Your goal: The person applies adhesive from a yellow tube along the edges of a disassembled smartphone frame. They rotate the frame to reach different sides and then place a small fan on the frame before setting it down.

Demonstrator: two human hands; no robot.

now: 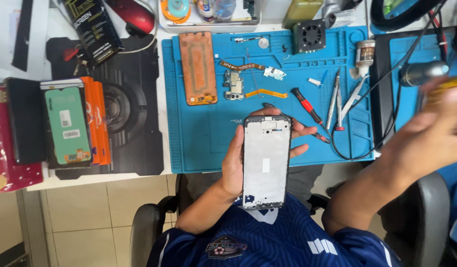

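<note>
While my left hand (234,165) grips the phone frame (266,162) upright over the near edge of the blue repair mat (199,143), my right hand (436,133) blurs far right; I cannot tell its grip; a red-handled screwdriver (307,106) lies just beyond.

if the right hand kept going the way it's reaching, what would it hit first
The right hand, blurred, points up and right; first in that line looks to be the yellowish object at its fingertips, perhaps already touched, with the metal cylinder beside it. Depth is unclear.
</note>
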